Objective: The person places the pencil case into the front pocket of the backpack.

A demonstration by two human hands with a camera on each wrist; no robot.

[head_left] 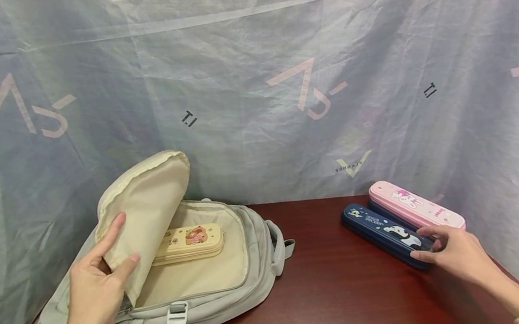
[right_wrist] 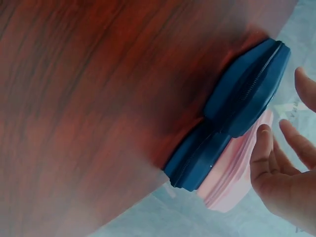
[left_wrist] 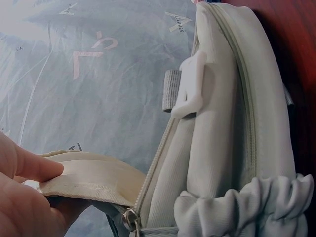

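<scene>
At the lower left of the head view, the left hand [head_left: 94,290] pinches the cream-lined flap [head_left: 143,206] of a grey backpack [head_left: 234,286] between thumb and fingers and holds it lifted, so the main compartment stays open; the left wrist view shows the same pinch on the flap's stitched edge [left_wrist: 84,177], with the backpack's zipper and white buckle [left_wrist: 190,89] beside it. Inside the open compartment, left of centre, a yellow pencil case [head_left: 192,242] lies flat on the lining, partly tucked under the raised flap. The backpack lies on its back on a dark red wooden table [head_left: 339,291], which keeps the opening facing up.

At the right of the frame, three more cases lie side by side near the table's far right edge: a navy pencil case with a panda print [head_left: 388,233] in front, another dark blue one just behind it, and a pink pencil case [head_left: 416,211] at the back. The right hand [head_left: 454,252] sits at the near end of the navy case, fingers loosely spread and touching it but not yet closed round it; in the right wrist view the fingers [right_wrist: 269,158] stand apart from the cases' ends [right_wrist: 242,98].
</scene>
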